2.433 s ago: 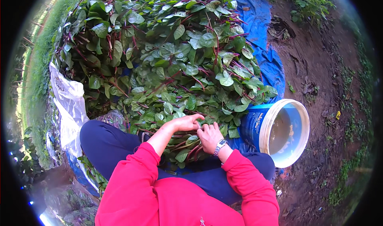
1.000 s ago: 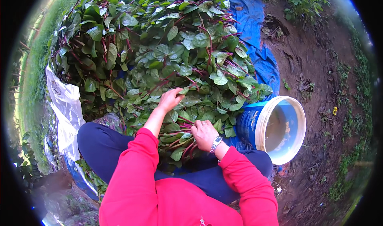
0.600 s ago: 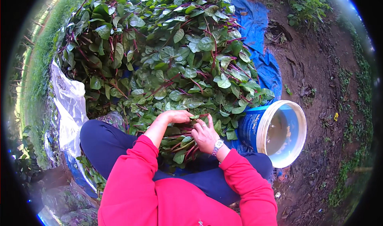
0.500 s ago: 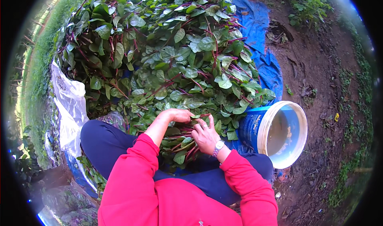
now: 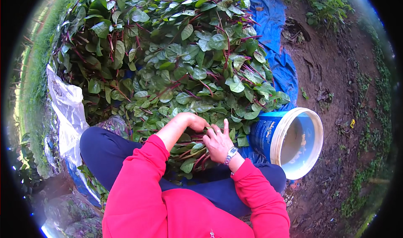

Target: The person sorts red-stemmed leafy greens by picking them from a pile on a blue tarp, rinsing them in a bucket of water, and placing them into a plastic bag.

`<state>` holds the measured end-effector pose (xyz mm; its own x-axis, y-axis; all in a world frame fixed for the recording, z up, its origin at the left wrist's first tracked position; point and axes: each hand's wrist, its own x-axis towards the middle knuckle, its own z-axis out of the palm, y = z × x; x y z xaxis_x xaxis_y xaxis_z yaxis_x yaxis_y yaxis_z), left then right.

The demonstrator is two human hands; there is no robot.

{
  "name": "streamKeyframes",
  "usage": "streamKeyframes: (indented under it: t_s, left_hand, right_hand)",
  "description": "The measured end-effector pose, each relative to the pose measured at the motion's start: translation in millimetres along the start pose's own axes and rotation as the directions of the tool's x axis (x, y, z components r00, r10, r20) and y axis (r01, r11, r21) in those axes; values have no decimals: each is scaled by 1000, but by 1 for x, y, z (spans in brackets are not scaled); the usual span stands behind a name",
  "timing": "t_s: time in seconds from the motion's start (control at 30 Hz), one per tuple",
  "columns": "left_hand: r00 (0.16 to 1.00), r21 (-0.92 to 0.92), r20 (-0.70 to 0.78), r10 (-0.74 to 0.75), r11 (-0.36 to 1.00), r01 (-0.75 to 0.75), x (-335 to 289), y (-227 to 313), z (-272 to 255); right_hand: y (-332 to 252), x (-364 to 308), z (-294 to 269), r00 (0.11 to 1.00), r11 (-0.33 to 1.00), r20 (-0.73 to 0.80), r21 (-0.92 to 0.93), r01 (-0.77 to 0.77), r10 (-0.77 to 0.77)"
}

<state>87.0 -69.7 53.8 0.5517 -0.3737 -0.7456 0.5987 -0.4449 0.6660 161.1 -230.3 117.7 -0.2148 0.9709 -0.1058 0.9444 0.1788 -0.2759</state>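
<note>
A bunch of Malabar spinach [image 5: 191, 157], green leaves on purple-red stems, lies across my lap. My right hand [image 5: 219, 145], with a watch at the wrist, rests on the bunch's right side. Its index finger points up while the other fingers curl onto the stems. My left hand [image 5: 196, 122] bends in over the far side of the bunch, its fingers closed and meeting the right fingertips. What the left fingers pinch is hidden. Beyond both hands spreads a big heap of the same leafy stems [image 5: 176, 57].
A blue bucket [image 5: 262, 133] with a white rim lies tipped beside my right knee, its mouth facing right. Blue tarpaulin [image 5: 275, 40] shows under the heap's right edge. White plastic sheeting [image 5: 67, 107] lies at the left. Bare soil [image 5: 323, 70] stretches to the right.
My left hand has turned and moved slightly right and down, closer to the right fingertips. A short reddish strip seen between the hands before is now hidden. The right hand stays on the bunch.
</note>
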Motion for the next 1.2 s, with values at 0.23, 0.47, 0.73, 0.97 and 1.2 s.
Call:
streamKeyframes:
  t_s: [0.23,0.47,0.73,0.97,1.2]
  left_hand:
    - [452,-146,-874,-178,984,105,3,-78,-44]
    - [16,-206,-967,-255,816,540,-9,-106,-34]
    - [777,21,-547,310,934,-358,-3,-23,20]
    - [935,-179,-328,131,964,-198,-16,-13,16]
    - [76,-204,-970,-232,940,274,15,-93,4]
  right_hand:
    - [0,3,0,992,999,125,42,-18,12]
    - [-4,4,2,989,998,150,60,-17,7]
    - [-2,0,9,998,999,38,14,-45,45]
    - [-4,-3,7,999,999,-28,-29,-33,32]
    - [-5,3,4,999,999,46,46,-12,10]
